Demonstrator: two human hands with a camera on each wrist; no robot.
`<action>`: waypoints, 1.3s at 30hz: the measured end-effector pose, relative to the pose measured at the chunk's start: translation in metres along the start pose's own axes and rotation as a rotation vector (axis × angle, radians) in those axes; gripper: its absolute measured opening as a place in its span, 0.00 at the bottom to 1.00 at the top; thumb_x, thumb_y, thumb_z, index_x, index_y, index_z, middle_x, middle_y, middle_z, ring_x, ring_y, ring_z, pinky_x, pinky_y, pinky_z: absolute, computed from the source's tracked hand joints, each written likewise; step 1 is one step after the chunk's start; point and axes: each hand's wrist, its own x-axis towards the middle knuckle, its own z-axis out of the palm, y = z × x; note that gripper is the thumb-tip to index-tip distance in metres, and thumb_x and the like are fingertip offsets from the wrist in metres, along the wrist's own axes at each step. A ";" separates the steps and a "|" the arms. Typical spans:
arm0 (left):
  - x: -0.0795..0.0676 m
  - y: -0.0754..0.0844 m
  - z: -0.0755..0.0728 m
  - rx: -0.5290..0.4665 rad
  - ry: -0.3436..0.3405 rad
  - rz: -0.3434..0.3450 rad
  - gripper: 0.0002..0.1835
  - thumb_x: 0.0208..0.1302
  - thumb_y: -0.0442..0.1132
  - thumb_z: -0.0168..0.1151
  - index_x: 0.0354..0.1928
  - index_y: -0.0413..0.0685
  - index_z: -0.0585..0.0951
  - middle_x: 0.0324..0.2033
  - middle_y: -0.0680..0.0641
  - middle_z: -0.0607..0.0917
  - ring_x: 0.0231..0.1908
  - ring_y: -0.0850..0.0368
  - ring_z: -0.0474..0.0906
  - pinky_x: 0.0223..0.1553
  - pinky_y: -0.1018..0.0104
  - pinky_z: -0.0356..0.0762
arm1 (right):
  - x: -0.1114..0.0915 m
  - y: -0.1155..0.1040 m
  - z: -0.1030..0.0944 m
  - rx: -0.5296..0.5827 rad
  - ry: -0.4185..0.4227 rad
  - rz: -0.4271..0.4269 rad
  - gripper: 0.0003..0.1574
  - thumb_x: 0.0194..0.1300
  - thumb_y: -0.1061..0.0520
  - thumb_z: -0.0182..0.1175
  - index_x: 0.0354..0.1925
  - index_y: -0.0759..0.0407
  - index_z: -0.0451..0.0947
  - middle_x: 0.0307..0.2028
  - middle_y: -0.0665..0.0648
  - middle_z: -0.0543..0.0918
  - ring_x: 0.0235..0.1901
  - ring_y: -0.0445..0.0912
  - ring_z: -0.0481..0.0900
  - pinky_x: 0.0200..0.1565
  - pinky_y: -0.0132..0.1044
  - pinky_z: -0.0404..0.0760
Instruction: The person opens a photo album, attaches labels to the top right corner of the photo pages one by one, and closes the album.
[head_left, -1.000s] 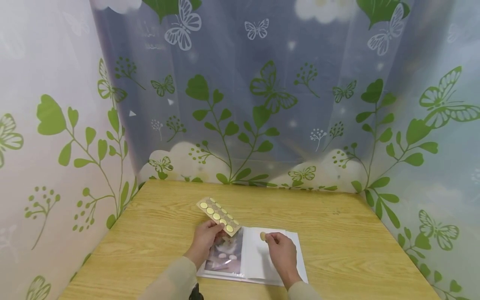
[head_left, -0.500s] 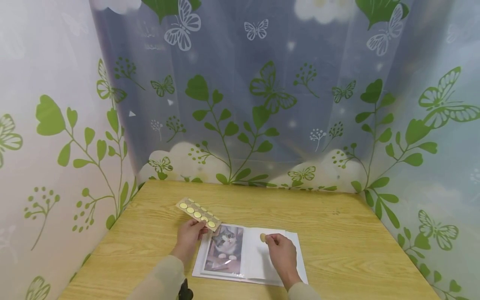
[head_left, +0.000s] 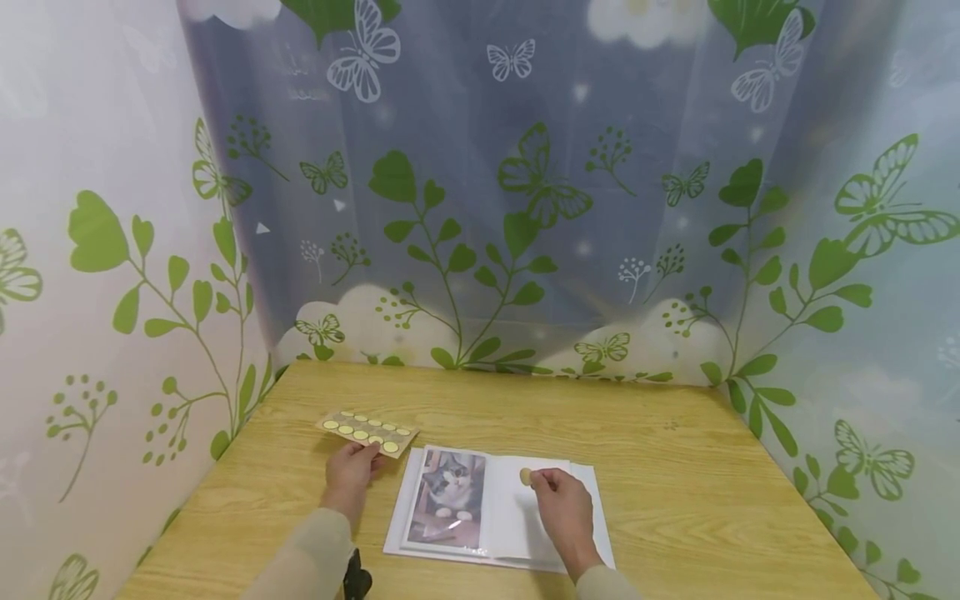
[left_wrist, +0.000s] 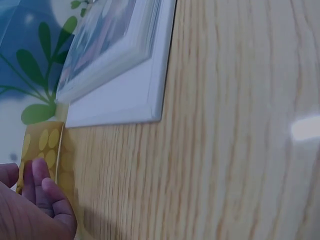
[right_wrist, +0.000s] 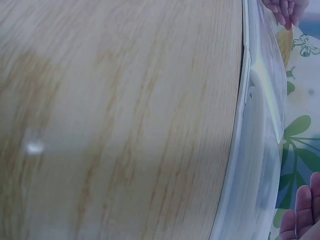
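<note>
An open photo album [head_left: 510,508] lies on the table, with a cat photo [head_left: 448,492] in its left page and a white right page. My left hand [head_left: 349,477] pinches a brown sheet of round gold stickers [head_left: 360,435] by its near edge, left of the album. In the left wrist view the thumb and fingers of this hand [left_wrist: 40,215] are at the sticker sheet [left_wrist: 46,142]. Over the white page, my right hand [head_left: 566,508] pinches one round gold sticker [head_left: 526,477] between thumb and forefinger. The right wrist view shows only some fingers of that hand [right_wrist: 302,212], without the sticker.
The wood-grain table [head_left: 697,492] extends around the album on all sides. A curtain [head_left: 465,250] printed with green leaves and butterflies hangs behind it and along both sides. Something black [head_left: 356,575] sits at the left sleeve.
My left hand has moved left with the sticker sheet, off the album, uncovering the cat photo. The sheet has turned flatter. My right hand stays over the white page with the sticker.
</note>
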 end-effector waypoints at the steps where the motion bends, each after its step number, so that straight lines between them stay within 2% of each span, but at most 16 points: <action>1: 0.000 0.000 -0.002 0.014 0.003 -0.007 0.17 0.71 0.34 0.58 0.53 0.25 0.75 0.31 0.45 0.84 0.30 0.58 0.81 0.37 0.66 0.80 | 0.000 0.000 0.000 -0.002 0.000 -0.002 0.11 0.68 0.55 0.61 0.35 0.60 0.85 0.27 0.50 0.84 0.28 0.44 0.75 0.29 0.37 0.74; 5: -0.002 0.002 -0.007 0.091 0.021 -0.038 0.19 0.70 0.37 0.57 0.53 0.27 0.75 0.30 0.42 0.83 0.29 0.56 0.77 0.34 0.65 0.75 | -0.001 -0.001 0.001 -0.009 -0.001 -0.001 0.11 0.69 0.55 0.61 0.36 0.60 0.86 0.27 0.50 0.84 0.28 0.44 0.76 0.29 0.38 0.74; 8: -0.009 0.005 -0.007 0.172 0.025 -0.054 0.25 0.70 0.39 0.54 0.62 0.26 0.70 0.46 0.31 0.80 0.45 0.40 0.78 0.49 0.51 0.78 | -0.001 -0.001 0.001 -0.006 -0.006 0.008 0.11 0.69 0.55 0.61 0.36 0.60 0.85 0.28 0.50 0.83 0.28 0.44 0.76 0.30 0.38 0.74; 10: -0.014 0.008 -0.006 0.214 0.037 -0.064 0.32 0.70 0.40 0.54 0.69 0.27 0.62 0.61 0.25 0.69 0.59 0.31 0.68 0.62 0.43 0.68 | -0.001 -0.001 0.001 -0.006 -0.011 0.014 0.11 0.69 0.54 0.61 0.36 0.60 0.85 0.28 0.51 0.83 0.28 0.44 0.76 0.30 0.38 0.74; 12: -0.019 0.010 -0.004 0.279 0.065 -0.073 0.38 0.69 0.43 0.54 0.72 0.27 0.54 0.68 0.23 0.56 0.67 0.27 0.54 0.69 0.38 0.55 | 0.000 0.000 0.002 -0.003 -0.014 0.018 0.11 0.69 0.54 0.61 0.36 0.60 0.86 0.28 0.51 0.84 0.29 0.44 0.76 0.30 0.38 0.74; 15: -0.023 0.012 0.000 0.319 0.120 -0.075 0.41 0.67 0.45 0.57 0.74 0.32 0.53 0.68 0.20 0.50 0.67 0.24 0.50 0.67 0.34 0.53 | 0.000 0.000 0.002 -0.003 -0.016 0.020 0.12 0.69 0.54 0.60 0.37 0.60 0.86 0.29 0.51 0.84 0.29 0.44 0.76 0.30 0.38 0.74; 18: -0.025 0.011 0.006 0.357 0.126 -0.051 0.41 0.67 0.47 0.58 0.74 0.36 0.55 0.66 0.20 0.53 0.64 0.23 0.54 0.63 0.32 0.58 | 0.001 0.001 0.003 -0.002 -0.012 0.017 0.11 0.69 0.54 0.60 0.36 0.60 0.86 0.28 0.50 0.84 0.29 0.44 0.76 0.30 0.38 0.74; 20: -0.025 0.011 0.010 0.344 0.099 -0.010 0.38 0.68 0.45 0.58 0.73 0.35 0.57 0.66 0.21 0.56 0.63 0.23 0.58 0.63 0.34 0.62 | 0.002 0.001 0.003 -0.002 -0.008 0.013 0.11 0.69 0.55 0.61 0.36 0.60 0.86 0.28 0.50 0.84 0.29 0.44 0.76 0.30 0.37 0.74; 25: -0.032 0.013 0.024 0.329 -0.031 0.113 0.31 0.68 0.39 0.59 0.68 0.30 0.64 0.61 0.24 0.67 0.58 0.28 0.68 0.58 0.40 0.72 | 0.003 0.002 0.004 -0.005 0.002 -0.001 0.11 0.68 0.55 0.61 0.35 0.60 0.85 0.28 0.51 0.85 0.28 0.44 0.76 0.29 0.37 0.74; 32: -0.041 0.013 0.041 0.556 -0.189 0.358 0.26 0.63 0.37 0.66 0.59 0.27 0.74 0.53 0.27 0.77 0.55 0.32 0.74 0.55 0.40 0.74 | 0.006 0.006 0.005 -0.021 -0.002 -0.002 0.11 0.68 0.54 0.62 0.35 0.60 0.85 0.28 0.50 0.84 0.28 0.44 0.76 0.30 0.37 0.74; 39: -0.052 0.008 0.050 0.701 -0.342 0.493 0.27 0.59 0.39 0.70 0.58 0.32 0.76 0.55 0.31 0.78 0.57 0.32 0.73 0.60 0.38 0.69 | 0.009 0.008 0.006 -0.010 -0.010 -0.007 0.11 0.68 0.54 0.62 0.35 0.60 0.85 0.28 0.51 0.83 0.28 0.44 0.75 0.30 0.37 0.73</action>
